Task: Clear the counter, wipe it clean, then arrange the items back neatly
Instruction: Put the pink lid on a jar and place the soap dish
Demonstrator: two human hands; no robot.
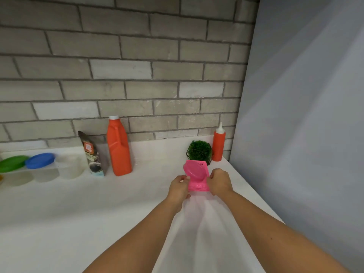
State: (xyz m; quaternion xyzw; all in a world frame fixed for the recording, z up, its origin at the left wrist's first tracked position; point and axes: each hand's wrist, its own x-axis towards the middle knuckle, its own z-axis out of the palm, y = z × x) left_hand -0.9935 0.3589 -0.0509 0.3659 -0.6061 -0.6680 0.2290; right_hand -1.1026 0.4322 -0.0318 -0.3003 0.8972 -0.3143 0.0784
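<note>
A white surface (78, 213) is seen from above, backed by a grey brick wall (137, 66). At the far left, three clear plastic tubs are lined up: one is topped by a green lid (12, 163), one by a blue lid (40, 160), and the third tub (70, 166) is left uncovered; their contents cannot be made out. Beside them, one printed brown bag (94, 154) is stood against one orange jug (119, 148) capped in white. At the far right, one red squeeze bottle (219, 144) is set just beside one small green plant (199, 149). Just in front of the plant, one bright pink plastic holder (197, 177), with a rounded flap and small perforations, is held upright. It is gripped at its sides by both hands, the left hand (178, 187) and the right hand (219, 182), with fingers curled.
</note>
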